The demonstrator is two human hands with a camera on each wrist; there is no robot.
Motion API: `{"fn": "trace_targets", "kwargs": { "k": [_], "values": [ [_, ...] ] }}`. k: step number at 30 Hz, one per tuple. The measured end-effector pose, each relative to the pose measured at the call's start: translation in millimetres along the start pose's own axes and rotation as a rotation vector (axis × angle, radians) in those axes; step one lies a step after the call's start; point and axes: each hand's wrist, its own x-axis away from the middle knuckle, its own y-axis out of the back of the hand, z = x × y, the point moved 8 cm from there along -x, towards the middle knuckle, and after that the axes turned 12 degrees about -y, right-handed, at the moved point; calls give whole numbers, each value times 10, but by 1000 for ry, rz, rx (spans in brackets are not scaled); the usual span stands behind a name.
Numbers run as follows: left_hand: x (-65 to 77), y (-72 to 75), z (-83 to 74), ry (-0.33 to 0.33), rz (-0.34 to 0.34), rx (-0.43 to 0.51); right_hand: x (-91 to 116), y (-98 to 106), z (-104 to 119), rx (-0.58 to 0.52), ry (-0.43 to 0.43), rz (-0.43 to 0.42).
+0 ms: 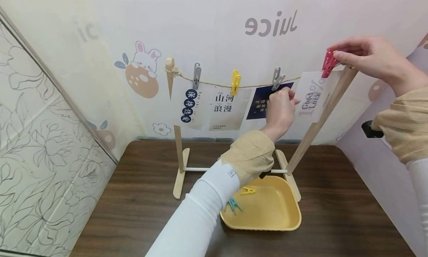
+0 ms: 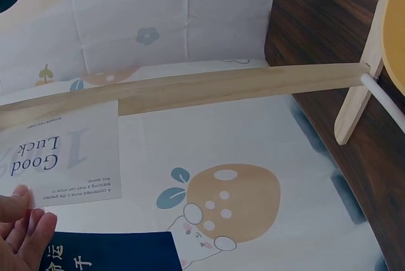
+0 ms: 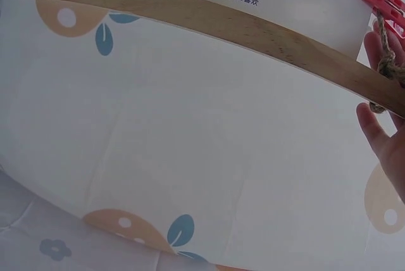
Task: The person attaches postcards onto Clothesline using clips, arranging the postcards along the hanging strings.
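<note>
My right hand (image 1: 378,60) pinches a red clothespin (image 1: 329,63) at the right end of a twine line (image 1: 214,86), beside the wooden post. Below that clothespin hangs a white "Good Luck" card (image 1: 311,95), overlapping the post. With its fingertips my left hand (image 1: 281,110) pinches the card's left edge, as the left wrist view shows. Behind this hand a dark blue card (image 1: 255,110) hangs from a grey clothespin (image 1: 276,78). Further left hang a beige-white card (image 1: 230,117) under a yellow clothespin (image 1: 235,82) and a white card (image 1: 197,117) under another grey clothespin (image 1: 196,76).
The wooden stand (image 1: 178,149) rises from a dark brown table (image 1: 143,197) against a printed wall. In front of its right foot sits a yellow basin (image 1: 281,223) with a yellow clothespin (image 1: 247,191) and teal clothespins (image 1: 233,204) inside. A side wall (image 1: 364,112) borders the table's right.
</note>
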Motion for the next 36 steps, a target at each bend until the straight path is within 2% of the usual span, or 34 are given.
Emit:
{"fn": "trace_targets", "kwargs": {
  "k": [9,14,21,26,31,36],
  "values": [
    [46,43,-27,-93,-18,-30,8,9,-7,-50,-3,-14],
    [97,114,-74,-173,-29,-34,35,58,-33,-68,-16,-71],
    [202,220,-54,-260,-69,3,155,135,-33,-37,-25,-235],
    [281,266,-21,-307,-47,32,284,167,-6,-27,-21,-410],
    [402,314,-30,-379,11,-27,441,211,35,-72,21,-565],
    [510,415,28,-427,29,-116,611,139,12,-74,42,-641]
  ]
}}
